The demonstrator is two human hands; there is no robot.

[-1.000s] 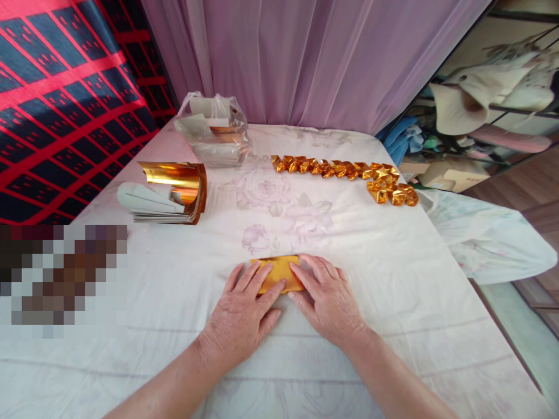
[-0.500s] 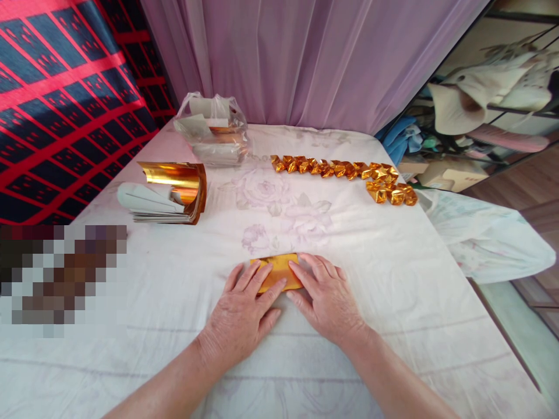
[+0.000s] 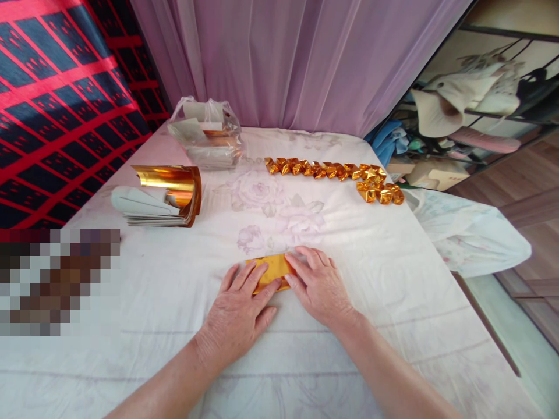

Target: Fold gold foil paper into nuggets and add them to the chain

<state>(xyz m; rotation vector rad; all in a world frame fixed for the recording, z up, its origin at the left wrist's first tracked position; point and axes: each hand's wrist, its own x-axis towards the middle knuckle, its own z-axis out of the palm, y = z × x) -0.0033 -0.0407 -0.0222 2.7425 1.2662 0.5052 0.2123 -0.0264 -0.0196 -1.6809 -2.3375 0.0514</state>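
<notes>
A folded strip of shiny gold paper (image 3: 271, 272) lies flat on the cloth between my two hands. My left hand (image 3: 238, 308) presses on its left part and lower edge with outstretched fingers, the thumb apart on the cloth. At the right end, my right hand (image 3: 321, 288) rests with its index finger and thumb touching the paper and its other fingers stretched out past it on the cloth. The fingertips cover parts of both ends of the strip.
Farther back is a row of folded gold paper pieces (image 3: 323, 169). On the left sit a stack of gold-faced sheets (image 3: 174, 201) and a clear plastic bag (image 3: 209, 137) of more sheets. A white bag (image 3: 476, 233) hangs beyond the table's right edge.
My right hand has shifted slightly, its thumb now touching the paper's right end. My left hand still presses the strip. The whole view has shifted a little.
</notes>
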